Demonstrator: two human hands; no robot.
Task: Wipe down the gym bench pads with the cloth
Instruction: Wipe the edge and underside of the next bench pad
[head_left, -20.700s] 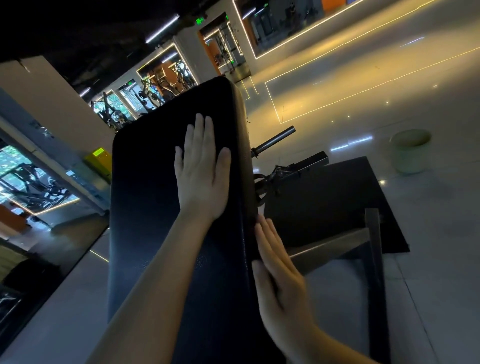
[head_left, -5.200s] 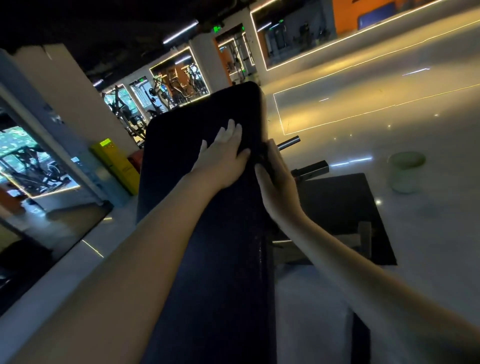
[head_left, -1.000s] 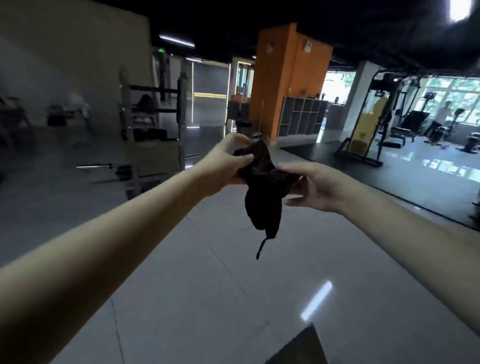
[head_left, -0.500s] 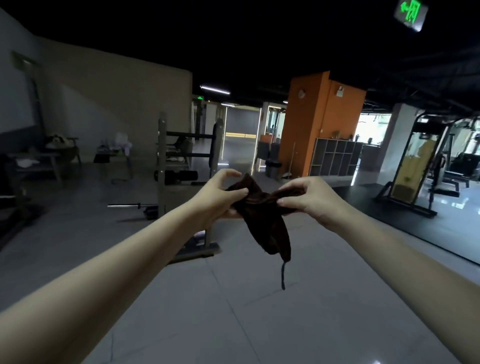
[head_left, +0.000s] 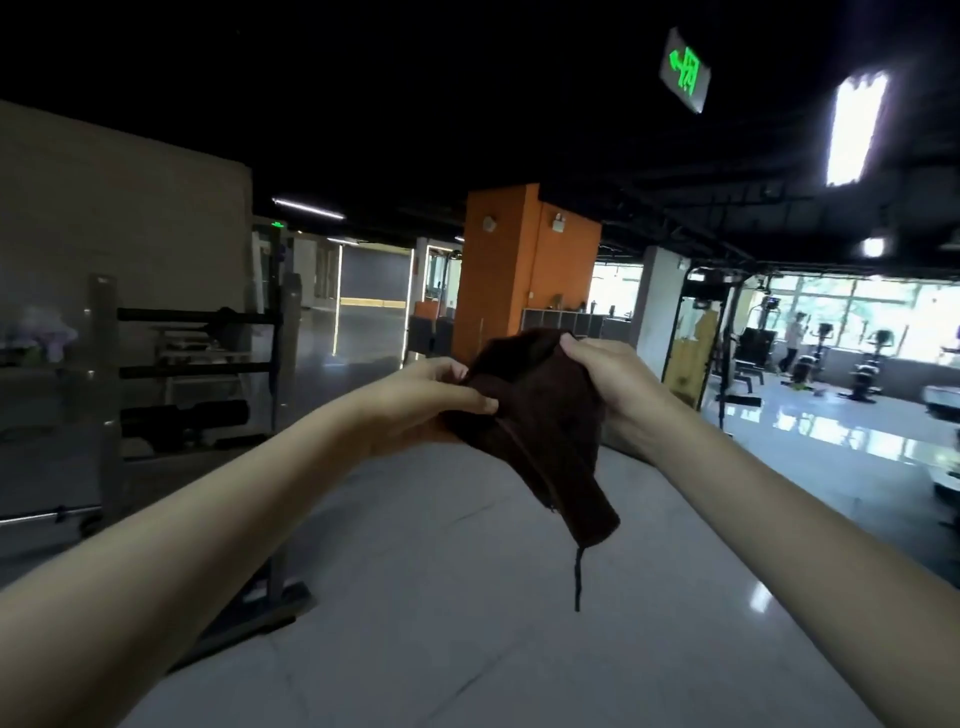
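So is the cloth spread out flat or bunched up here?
Bunched up. The dark cloth is gathered between the left hand and right hand, one end drooping with a loose thread hanging below.

Both hands up w/ dark cloth (head_left: 540, 415) bunched btwn them: left hand (head_left: 415, 402) pinching, right hand (head_left: 613, 384) gripping top; thread dangling.

Above us, a green exit sign (head_left: 684, 71) hanging from the dark ceiling, arrow pointing left, its characters too blurred for us to read
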